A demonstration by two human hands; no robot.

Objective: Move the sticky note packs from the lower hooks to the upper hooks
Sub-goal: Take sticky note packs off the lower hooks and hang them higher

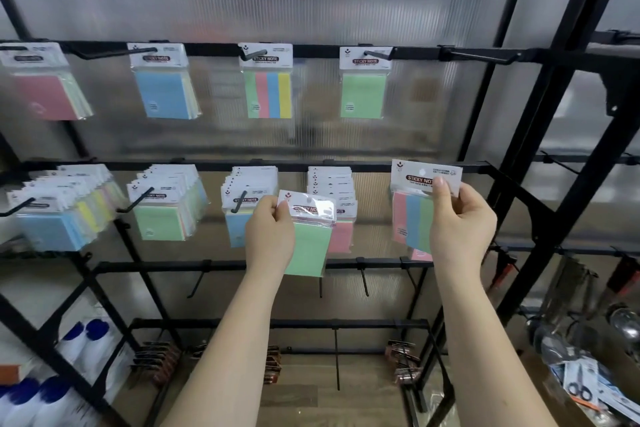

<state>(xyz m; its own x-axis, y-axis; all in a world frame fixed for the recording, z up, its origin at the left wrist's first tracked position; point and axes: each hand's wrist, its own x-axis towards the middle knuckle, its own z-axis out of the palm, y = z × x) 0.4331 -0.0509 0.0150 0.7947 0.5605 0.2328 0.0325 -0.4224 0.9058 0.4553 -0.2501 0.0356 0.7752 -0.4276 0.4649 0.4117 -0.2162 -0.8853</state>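
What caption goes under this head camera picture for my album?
Left hand holds a green sticky note pack, right hand a striped pack.

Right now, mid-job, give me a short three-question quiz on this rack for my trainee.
1. True or false: the left hand holds a green pack.
2. Which upper hook carries no pack?
A. the one with the four-colour pack
B. the far-right upper hook
C. the one with the blue pack
3. Fill in: the right hand pinches the striped pack by its white ____ card.

Key: 1 true; 2 B; 3 header.
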